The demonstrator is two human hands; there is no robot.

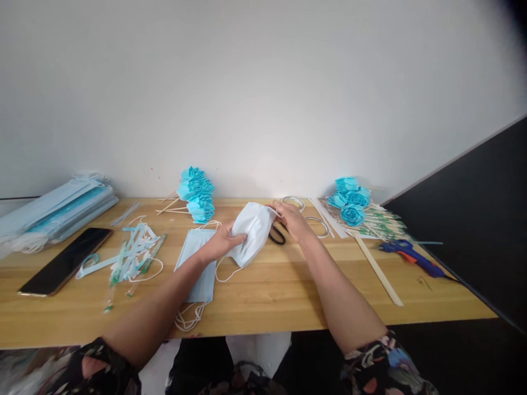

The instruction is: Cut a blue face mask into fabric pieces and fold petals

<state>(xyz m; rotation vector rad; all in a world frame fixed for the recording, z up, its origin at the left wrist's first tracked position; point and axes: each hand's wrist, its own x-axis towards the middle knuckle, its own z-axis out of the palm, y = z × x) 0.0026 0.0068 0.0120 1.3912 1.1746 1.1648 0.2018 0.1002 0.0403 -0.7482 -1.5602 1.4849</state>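
Near the bench's back edge, my left hand pinched the mask low and my right hand clasped its top corner, fingers closed on cloth. I judged it light and limp, best held by the hems.

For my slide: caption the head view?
Left hand and right hand hold a white pleated face mask over a wooden table, black-handled scissors beside it.
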